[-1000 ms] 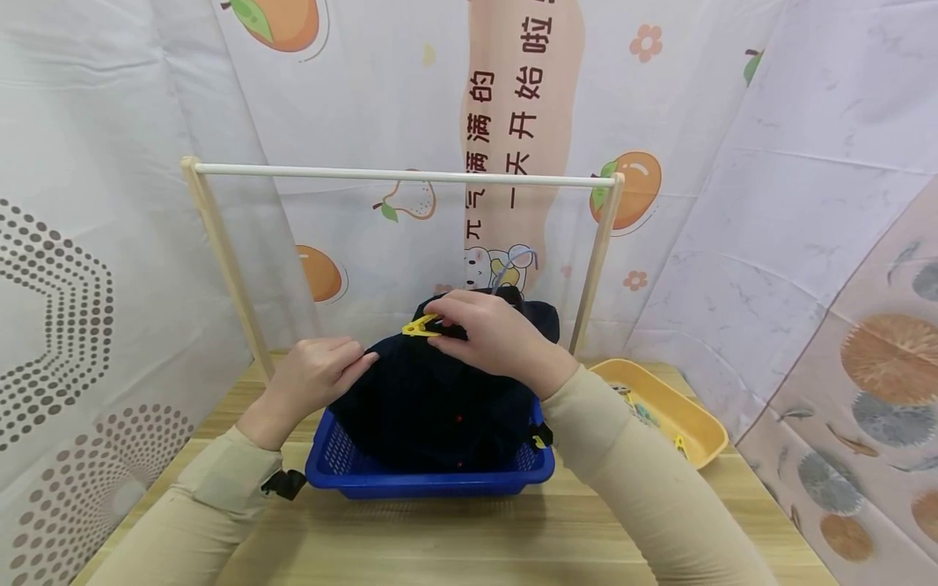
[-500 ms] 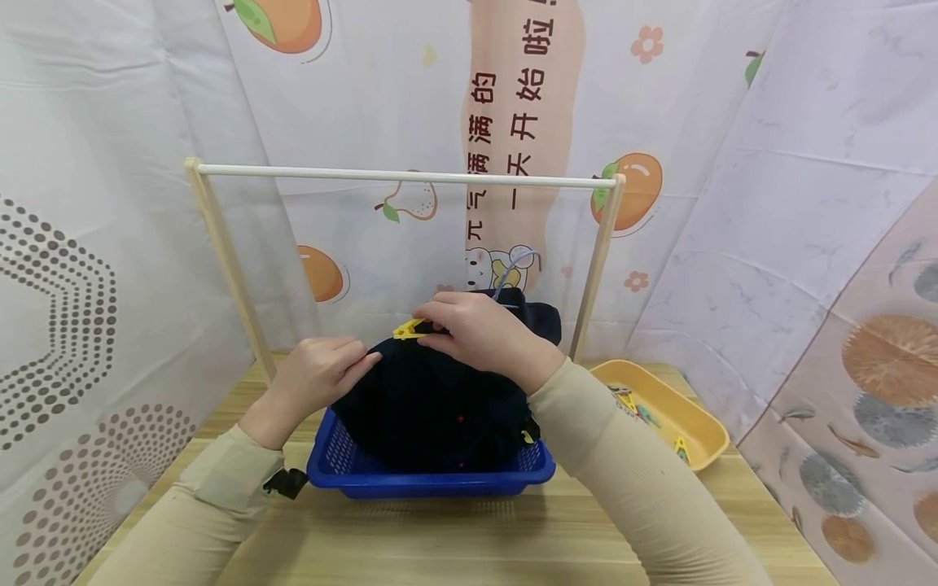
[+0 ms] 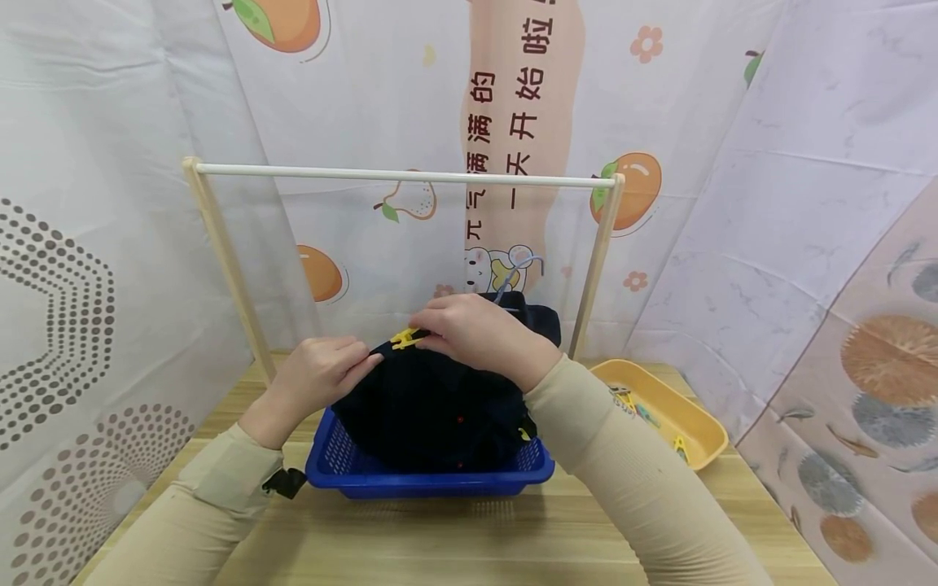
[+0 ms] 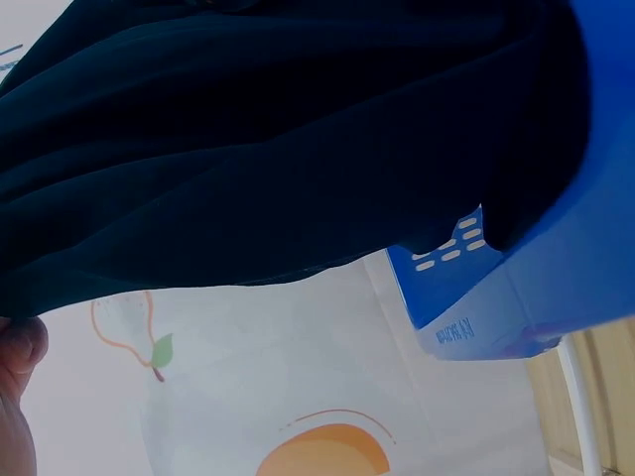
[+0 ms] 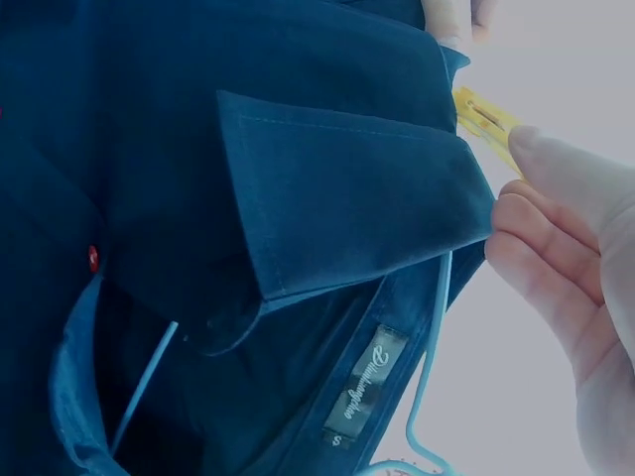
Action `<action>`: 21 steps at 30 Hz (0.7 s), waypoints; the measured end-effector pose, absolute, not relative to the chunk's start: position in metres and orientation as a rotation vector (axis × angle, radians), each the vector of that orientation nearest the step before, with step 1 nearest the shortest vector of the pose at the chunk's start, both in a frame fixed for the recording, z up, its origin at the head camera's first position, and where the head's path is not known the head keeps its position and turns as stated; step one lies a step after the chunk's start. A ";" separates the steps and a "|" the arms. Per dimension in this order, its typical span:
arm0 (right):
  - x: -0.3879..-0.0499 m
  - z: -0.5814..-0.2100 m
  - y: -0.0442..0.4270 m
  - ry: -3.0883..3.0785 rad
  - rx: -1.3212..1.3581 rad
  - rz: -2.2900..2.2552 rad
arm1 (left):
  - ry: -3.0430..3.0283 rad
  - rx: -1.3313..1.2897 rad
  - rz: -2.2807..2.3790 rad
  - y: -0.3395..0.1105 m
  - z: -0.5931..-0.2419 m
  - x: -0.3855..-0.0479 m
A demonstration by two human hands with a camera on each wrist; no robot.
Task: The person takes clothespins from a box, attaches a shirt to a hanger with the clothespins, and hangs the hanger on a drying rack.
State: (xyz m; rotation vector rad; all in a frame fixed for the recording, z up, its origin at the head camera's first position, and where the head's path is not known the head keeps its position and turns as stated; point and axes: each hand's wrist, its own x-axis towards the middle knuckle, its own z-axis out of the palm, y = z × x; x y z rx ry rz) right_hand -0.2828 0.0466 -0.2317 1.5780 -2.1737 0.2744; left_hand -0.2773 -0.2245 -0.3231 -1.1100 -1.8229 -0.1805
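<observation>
A dark navy collared shirt [image 3: 440, 399] on a light blue hanger [image 5: 427, 367] is bunched over a blue basket [image 3: 432, 484]. My left hand [image 3: 315, 378] pinches the shirt's upper left edge; only a fingertip [image 4: 22, 347] shows beside the cloth in the left wrist view. Just to its right, my right hand [image 3: 476, 334] pinches a yellow clothespin [image 3: 405, 338] between thumb and fingers. The clothespin's tip lies at the shirt's shoulder edge, beside the collar [image 5: 357, 198]. Whether it bites the cloth is unclear. A red button [image 5: 94, 259] shows on the front.
Behind the basket stands a wooden rack with a white rod [image 3: 403, 174]. At the right is a yellow tray [image 3: 707, 423] with several clothespins [image 3: 626, 397]. Patterned curtains enclose the wooden table [image 3: 410, 541]. Another yellow piece [image 3: 524, 434] shows near the right sleeve.
My right hand has shifted slightly left, bringing the clothespin to the shirt edge near my left hand. The left hand keeps its hold. More of the hanger's hook shows.
</observation>
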 end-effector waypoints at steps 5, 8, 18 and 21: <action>-0.281 -0.228 0.047 -2.187 1.568 0.193 | -1.813 -1.113 -0.196 -0.224 -0.323 -0.277; -0.280 -0.225 0.047 -2.184 1.560 0.141 | -1.811 -1.112 -0.194 -0.223 -0.323 -0.278; -0.276 -0.215 0.044 -2.263 1.537 -0.027 | -1.820 -1.121 -0.206 -0.221 -0.323 -0.277; -0.275 -0.214 0.041 -2.299 1.521 -0.060 | -1.827 -1.131 -0.212 -0.220 -0.322 -0.278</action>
